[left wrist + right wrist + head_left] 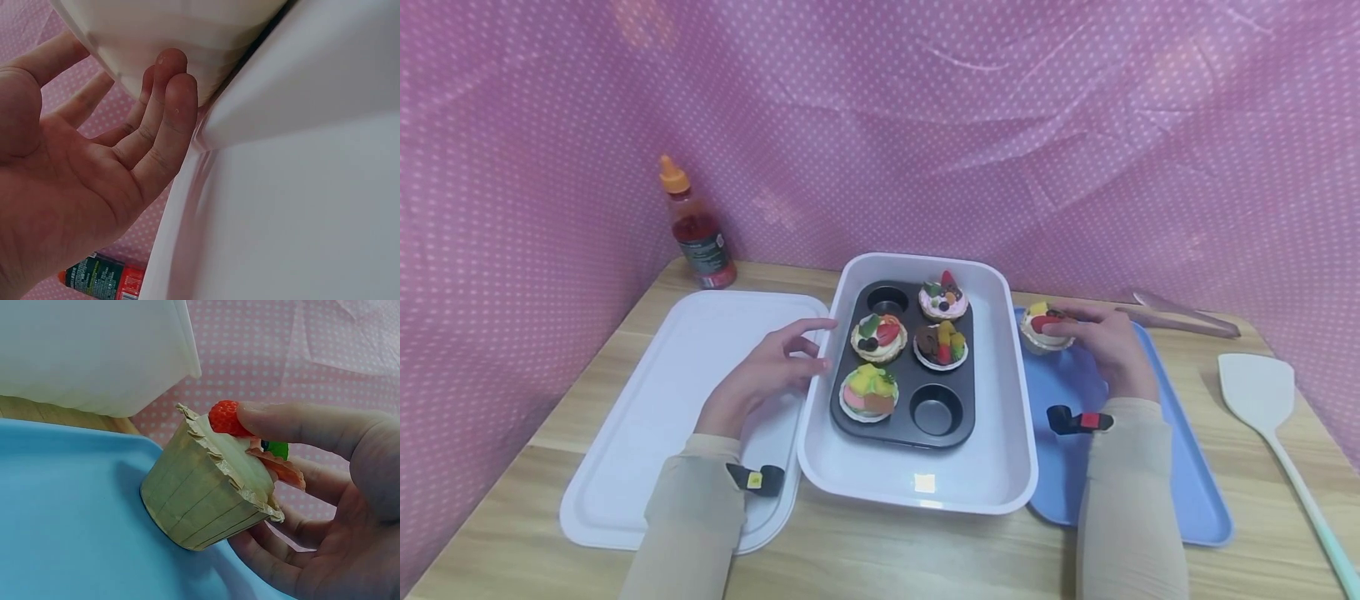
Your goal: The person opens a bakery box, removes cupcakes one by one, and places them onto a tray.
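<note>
My right hand (1105, 346) holds a cupcake (206, 481) with a pleated paper cup, cream and a strawberry, thumb on the strawberry and fingers at the far side. The cupcake is tilted at the back left of the blue tray (1067, 467); I cannot tell whether its base touches. My left hand (767, 367) has relaxed, slightly bent fingers against the left wall of the white bin (917, 492). Inside the bin lies a black muffin pan (902, 367) with several cupcakes, including a pink-creamed one (943, 302). Its back-left and front-right cups are empty.
A white tray (655, 417) lies left of the bin, partly under my left arm. Behind it stands a sauce bottle (703, 242). To the right are a white spatula (1258, 387) and metal tongs (1187, 321). Pink dotted cloth (880, 125) hangs behind the table.
</note>
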The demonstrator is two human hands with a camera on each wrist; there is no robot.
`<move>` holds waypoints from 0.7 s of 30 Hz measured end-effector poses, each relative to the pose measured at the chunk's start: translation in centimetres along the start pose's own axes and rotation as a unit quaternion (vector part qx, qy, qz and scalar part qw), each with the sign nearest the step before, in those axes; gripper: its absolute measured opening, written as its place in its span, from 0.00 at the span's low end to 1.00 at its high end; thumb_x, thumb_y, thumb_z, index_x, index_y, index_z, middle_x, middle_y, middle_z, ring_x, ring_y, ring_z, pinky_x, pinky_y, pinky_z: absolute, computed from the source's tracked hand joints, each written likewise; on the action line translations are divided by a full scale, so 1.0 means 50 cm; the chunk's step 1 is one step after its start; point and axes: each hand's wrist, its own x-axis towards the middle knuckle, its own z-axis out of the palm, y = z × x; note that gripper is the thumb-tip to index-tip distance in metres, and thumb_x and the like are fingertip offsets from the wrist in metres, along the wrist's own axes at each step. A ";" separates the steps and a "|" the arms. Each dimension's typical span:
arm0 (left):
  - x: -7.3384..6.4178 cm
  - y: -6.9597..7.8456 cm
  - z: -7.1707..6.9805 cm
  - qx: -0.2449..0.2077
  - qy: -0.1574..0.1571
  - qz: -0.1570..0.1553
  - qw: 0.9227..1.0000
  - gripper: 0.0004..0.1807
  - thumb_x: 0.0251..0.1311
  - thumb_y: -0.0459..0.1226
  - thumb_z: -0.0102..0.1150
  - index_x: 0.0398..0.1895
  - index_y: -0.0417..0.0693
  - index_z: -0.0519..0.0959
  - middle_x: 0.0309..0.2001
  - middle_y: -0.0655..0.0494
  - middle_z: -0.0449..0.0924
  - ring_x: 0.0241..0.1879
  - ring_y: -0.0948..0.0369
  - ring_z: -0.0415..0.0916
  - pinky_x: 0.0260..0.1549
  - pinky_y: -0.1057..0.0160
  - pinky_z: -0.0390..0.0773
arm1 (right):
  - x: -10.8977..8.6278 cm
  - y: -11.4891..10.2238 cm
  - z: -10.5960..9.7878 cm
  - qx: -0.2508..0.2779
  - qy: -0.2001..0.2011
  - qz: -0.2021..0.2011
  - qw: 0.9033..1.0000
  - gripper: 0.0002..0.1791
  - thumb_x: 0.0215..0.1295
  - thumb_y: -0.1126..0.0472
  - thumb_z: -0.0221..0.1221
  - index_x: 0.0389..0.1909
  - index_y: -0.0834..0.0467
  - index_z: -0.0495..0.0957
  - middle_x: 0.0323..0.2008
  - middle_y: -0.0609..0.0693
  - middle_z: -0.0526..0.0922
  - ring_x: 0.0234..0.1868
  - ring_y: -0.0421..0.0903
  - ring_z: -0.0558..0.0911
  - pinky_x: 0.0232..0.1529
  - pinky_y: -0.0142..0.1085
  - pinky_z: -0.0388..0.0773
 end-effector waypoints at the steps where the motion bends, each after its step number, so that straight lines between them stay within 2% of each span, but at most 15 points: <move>1: -0.001 0.001 0.000 0.003 0.001 -0.002 1.000 0.35 0.63 0.38 0.65 0.73 0.66 0.66 0.57 0.41 0.72 0.47 0.52 0.79 0.45 0.58 0.83 | 0.000 -0.001 0.000 0.000 -0.001 0.001 1.000 0.36 0.59 0.53 0.71 0.67 0.59 0.74 0.57 0.47 0.78 0.61 0.47 0.66 0.56 0.39 0.63; 3: -0.001 0.002 0.000 0.007 0.004 -0.008 1.000 0.35 0.63 0.38 0.65 0.73 0.67 0.67 0.58 0.42 0.72 0.47 0.51 0.79 0.45 0.59 0.82 | 0.001 -0.001 -0.001 0.001 -0.003 0.002 1.000 0.36 0.60 0.53 0.71 0.68 0.59 0.74 0.59 0.49 0.77 0.64 0.49 0.65 0.60 0.42 0.63; 6: -0.003 0.005 0.000 0.011 0.008 -0.016 1.000 0.35 0.63 0.38 0.66 0.73 0.69 0.67 0.58 0.43 0.73 0.48 0.51 0.79 0.45 0.59 0.82 | 0.001 -0.001 0.000 0.001 -0.008 0.003 1.000 0.36 0.61 0.53 0.70 0.68 0.59 0.73 0.66 0.58 0.74 0.67 0.52 0.63 0.64 0.49 0.62; 10: -0.001 0.003 0.000 0.006 0.009 -0.018 1.000 0.35 0.63 0.39 0.66 0.73 0.69 0.67 0.58 0.42 0.72 0.48 0.51 0.79 0.45 0.59 0.83 | 0.002 0.000 0.002 0.007 -0.012 0.004 1.000 0.36 0.61 0.53 0.70 0.69 0.59 0.72 0.67 0.59 0.72 0.69 0.53 0.62 0.68 0.53 0.60; 16: 0.003 0.003 0.000 0.003 0.005 -0.009 1.000 0.35 0.63 0.38 0.65 0.73 0.68 0.67 0.57 0.42 0.73 0.47 0.51 0.79 0.44 0.59 0.82 | 0.007 -0.001 0.001 0.009 -0.007 0.004 1.000 0.35 0.60 0.53 0.71 0.68 0.59 0.73 0.58 0.47 0.78 0.66 0.49 0.64 0.66 0.48 0.61; 21: 0.005 0.006 -0.001 0.003 0.006 -0.008 1.000 0.35 0.63 0.38 0.66 0.72 0.69 0.67 0.57 0.43 0.73 0.47 0.52 0.79 0.43 0.60 0.82 | 0.011 -0.004 0.000 0.005 -0.005 -0.002 1.000 0.35 0.60 0.53 0.71 0.67 0.59 0.74 0.49 0.37 0.78 0.62 0.45 0.66 0.63 0.43 0.62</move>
